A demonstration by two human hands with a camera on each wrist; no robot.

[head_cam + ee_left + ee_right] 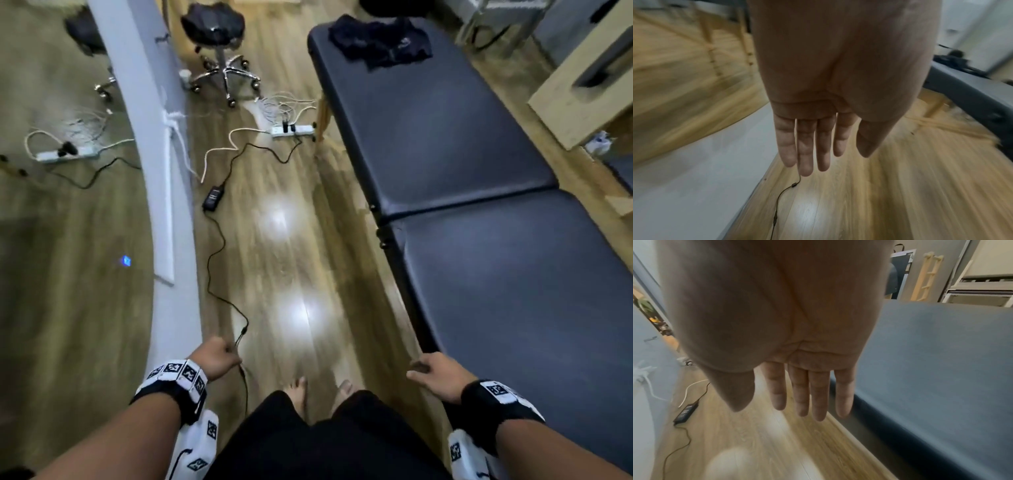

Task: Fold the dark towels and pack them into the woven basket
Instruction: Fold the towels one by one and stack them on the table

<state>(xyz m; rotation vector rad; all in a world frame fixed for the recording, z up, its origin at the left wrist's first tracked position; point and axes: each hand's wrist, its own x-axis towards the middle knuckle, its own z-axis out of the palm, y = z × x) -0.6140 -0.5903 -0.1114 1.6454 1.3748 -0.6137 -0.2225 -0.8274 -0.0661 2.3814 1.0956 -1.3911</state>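
The dark towels (380,42) lie crumpled in a heap at the far end of the padded table (479,205), well apart from you; no woven basket shows in any view, so you may carry towels with nowhere to pack them. Your left hand (214,356) and right hand (436,375) hang released, fingers straight in the wrist views, grasping nothing. Watch the black cable (219,260) trailing across the wooden floor (291,257) just ahead of your bare feet; it could snag a foot as you walk forward.
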